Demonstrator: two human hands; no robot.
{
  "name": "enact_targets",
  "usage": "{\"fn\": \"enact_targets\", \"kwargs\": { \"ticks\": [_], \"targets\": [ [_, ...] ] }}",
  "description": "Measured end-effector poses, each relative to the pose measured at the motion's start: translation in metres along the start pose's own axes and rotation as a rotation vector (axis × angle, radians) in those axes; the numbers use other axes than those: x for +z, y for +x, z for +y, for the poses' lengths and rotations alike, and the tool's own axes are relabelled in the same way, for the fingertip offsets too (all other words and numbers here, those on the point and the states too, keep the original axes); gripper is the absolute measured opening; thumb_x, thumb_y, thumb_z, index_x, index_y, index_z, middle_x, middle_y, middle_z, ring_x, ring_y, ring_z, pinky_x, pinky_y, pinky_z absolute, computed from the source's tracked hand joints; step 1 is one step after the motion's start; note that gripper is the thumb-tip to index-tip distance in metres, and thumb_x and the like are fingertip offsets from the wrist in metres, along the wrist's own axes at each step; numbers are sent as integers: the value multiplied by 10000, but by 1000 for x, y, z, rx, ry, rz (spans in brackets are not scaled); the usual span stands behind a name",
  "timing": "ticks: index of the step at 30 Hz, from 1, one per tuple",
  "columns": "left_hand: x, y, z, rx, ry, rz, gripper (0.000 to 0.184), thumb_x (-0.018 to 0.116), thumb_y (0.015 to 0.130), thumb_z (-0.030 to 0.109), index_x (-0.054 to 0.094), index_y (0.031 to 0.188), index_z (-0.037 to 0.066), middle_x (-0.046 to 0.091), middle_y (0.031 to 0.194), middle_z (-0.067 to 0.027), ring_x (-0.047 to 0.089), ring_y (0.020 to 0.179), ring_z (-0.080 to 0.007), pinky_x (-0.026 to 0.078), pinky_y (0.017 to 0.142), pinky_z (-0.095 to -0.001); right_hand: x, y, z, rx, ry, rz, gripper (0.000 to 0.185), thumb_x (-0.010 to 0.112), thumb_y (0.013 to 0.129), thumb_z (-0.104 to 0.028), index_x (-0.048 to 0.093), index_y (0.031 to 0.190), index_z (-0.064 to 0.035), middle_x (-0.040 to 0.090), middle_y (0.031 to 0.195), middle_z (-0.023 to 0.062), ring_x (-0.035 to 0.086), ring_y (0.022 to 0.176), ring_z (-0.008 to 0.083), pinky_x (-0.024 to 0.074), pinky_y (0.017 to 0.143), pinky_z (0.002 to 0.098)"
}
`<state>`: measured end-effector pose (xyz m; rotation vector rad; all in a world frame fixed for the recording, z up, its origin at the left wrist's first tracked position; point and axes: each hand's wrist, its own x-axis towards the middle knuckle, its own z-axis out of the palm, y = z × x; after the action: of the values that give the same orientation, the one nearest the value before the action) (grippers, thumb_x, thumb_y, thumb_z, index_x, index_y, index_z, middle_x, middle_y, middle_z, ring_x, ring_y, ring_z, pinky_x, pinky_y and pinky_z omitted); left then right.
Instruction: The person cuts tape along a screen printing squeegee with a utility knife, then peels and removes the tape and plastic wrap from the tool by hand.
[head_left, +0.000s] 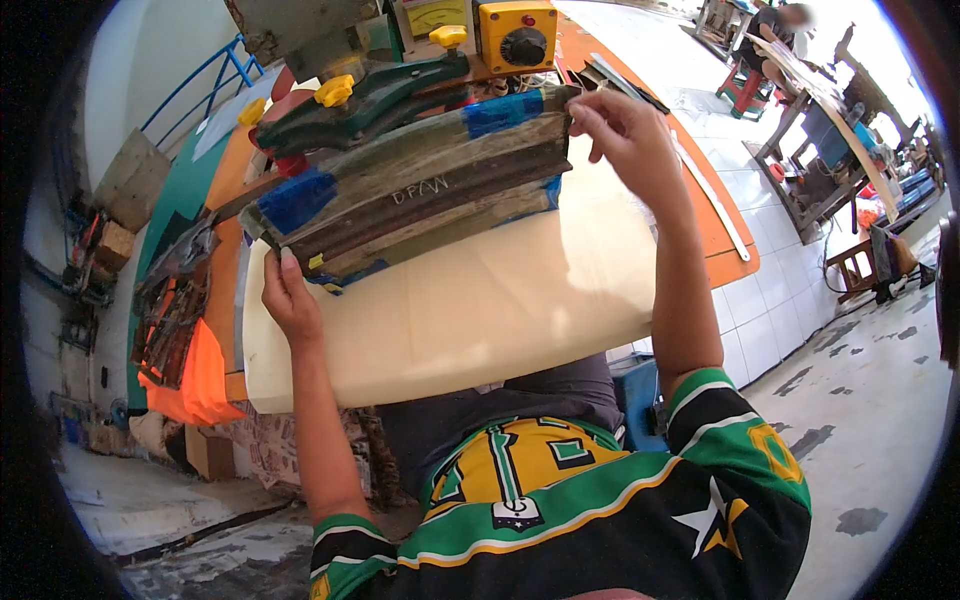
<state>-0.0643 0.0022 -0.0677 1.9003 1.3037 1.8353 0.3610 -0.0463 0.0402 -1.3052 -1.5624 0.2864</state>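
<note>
A long dark bar with "DPAW" written on it lies across a worn board with blue tape, under a green machine arm. My left hand holds the near left corner of this piece, thumb on top. My right hand is at its far right end, fingers bent and partly apart, with nothing seen between them; whether a fingertip touches the edge is unclear. A cream sheet spreads below the piece, towards my lap.
An orange table carries a white ruler. A yellow control box with a black knob stands behind the piece. Dark metal strips and orange cloth are at left. Another person sits at the far right bench.
</note>
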Motion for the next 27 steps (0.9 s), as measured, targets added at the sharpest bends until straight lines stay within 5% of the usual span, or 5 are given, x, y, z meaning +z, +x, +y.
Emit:
{"fn": "enact_targets", "kwargs": {
  "ticks": [6,12,20,27],
  "targets": [
    [-4,0,-5,-29,26,-34,316,488,1103,283,583,982,7,481,752,10,388,669,-88,330,584,-273,30,-46,-2,266,174,71,327,707,964,-151,679,1214,58,761,946,147,720,702,167,555,658,316],
    [-5,0,-2,-36,22,-32,313,500,1100,278,596,1004,-4,509,762,-2,416,675,-95,351,595,-271,63,-57,7,225,163,262,363,705,947,-113,655,1278,28,725,991,117,665,749,155,543,687,312],
    [-6,0,-3,-19,-9,-37,309,514,1092,271,623,1065,-17,593,823,-23,499,745,-114,418,673,-271,84,-57,8,179,108,322,255,710,951,-94,714,1196,-22,631,945,82,610,777,154,515,738,305],
    [-8,1,-4,-43,5,-58,300,533,1084,260,636,1097,-21,609,840,-26,530,775,-113,436,699,-266,89,-51,-21,30,-280,418,185,758,911,-145,696,1037,-25,639,994,122,670,899,294,533,782,399]
  ]
}}
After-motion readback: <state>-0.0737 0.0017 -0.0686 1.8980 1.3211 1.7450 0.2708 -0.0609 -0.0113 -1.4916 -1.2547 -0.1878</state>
